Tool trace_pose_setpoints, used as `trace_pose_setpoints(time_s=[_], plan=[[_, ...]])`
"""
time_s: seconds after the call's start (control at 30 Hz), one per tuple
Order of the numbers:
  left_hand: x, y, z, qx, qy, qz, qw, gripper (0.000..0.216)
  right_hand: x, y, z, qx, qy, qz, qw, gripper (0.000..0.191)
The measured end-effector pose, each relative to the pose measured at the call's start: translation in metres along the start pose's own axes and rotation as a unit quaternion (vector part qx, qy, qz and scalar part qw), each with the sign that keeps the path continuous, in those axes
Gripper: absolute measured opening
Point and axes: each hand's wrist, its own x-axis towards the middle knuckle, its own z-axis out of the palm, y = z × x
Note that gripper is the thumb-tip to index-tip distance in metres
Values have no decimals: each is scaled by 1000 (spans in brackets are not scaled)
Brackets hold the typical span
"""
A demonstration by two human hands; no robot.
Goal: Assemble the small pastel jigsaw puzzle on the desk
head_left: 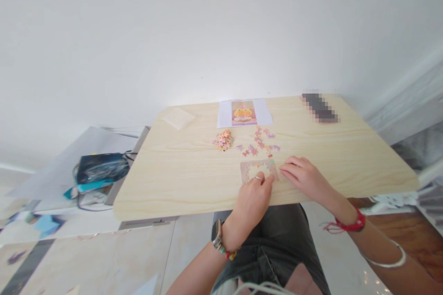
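Observation:
A partly assembled jigsaw puzzle [246, 169] lies near the table's front edge, with its pink border pieces joined around a bare middle. My left hand [254, 196] rests on the lower part of this border, fingers bent but apart and touching it. Just off the right side of the border is my right hand [306, 177], its fingertips pressed together on or close above the table; whatever they hold is hidden. Loose puzzle pieces [254, 151] in pink, purple and orange are spread beyond the border. A heap of pieces [224, 139] sits farther left.
Behind the pieces lies a printed reference picture [243, 114] on white paper. A blurred dark phone-like object [320, 108] is at the back right, and a pale translucent sheet [178, 118] at the back left. A dark blue bag [102, 169] stands left of the wooden table [166, 179].

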Motion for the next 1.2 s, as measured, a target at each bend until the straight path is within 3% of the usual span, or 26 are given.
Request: trace_pose_setpoints(time_s=[0.2,0.47,0.73,1.2], plan=[[-3,-12,-7,-6,32,-31,999,28,35,20,0,59,-8,26,998,21],[-11,-39,-16,-3,90,-90,992,29,82,0,19,33,-77,-3,996,16],[-15,-56,-20,-5,110,-124,986,27,84,-7,31,-15,-84,16,996,20],[-13,-56,-18,-14,116,-126,985,27,81,-1,29,-4,-80,13,997,15]])
